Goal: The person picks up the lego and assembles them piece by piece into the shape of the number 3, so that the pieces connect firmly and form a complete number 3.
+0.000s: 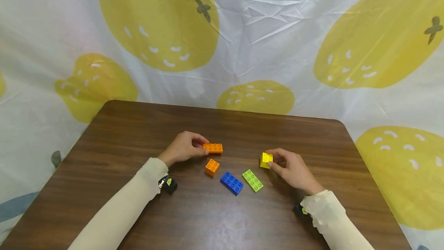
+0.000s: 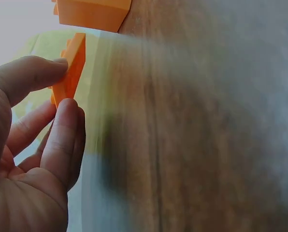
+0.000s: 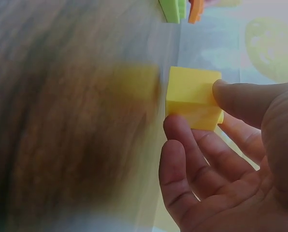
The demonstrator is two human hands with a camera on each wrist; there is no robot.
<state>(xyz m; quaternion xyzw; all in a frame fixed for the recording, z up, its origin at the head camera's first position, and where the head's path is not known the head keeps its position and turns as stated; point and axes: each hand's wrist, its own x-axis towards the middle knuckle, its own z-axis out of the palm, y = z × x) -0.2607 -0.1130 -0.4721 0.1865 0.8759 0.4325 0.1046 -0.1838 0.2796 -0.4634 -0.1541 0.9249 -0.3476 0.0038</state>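
Nearest, at the lower centre of the head view, a blue brick (image 1: pixel 232 183) and a lime brick (image 1: pixel 253 180) lie just beside each other on the wooden table (image 1: pixel 194 219), both with long axes slanting from upper left to lower right. Slightly farther, a small orange brick (image 1: pixel 212 168) sits left of them, nearer the left hand. Right of centre, the right hand (image 1: pixel 291 169) pinches a yellow brick (image 1: pixel 266 160) between thumb and fingers; whether it touches the table I cannot tell. Farther still, the left hand (image 1: pixel 185 146) has thumb and fingers clamped on the left end of a long orange brick (image 1: pixel 212 148), its long axis running across the frame, its right end free. The key relation: both held bricks lie between the hands, well apart, the yellow one lower right of the long orange one. A fruit-patterned curtain (image 1: pixel 260 57) hangs behind.
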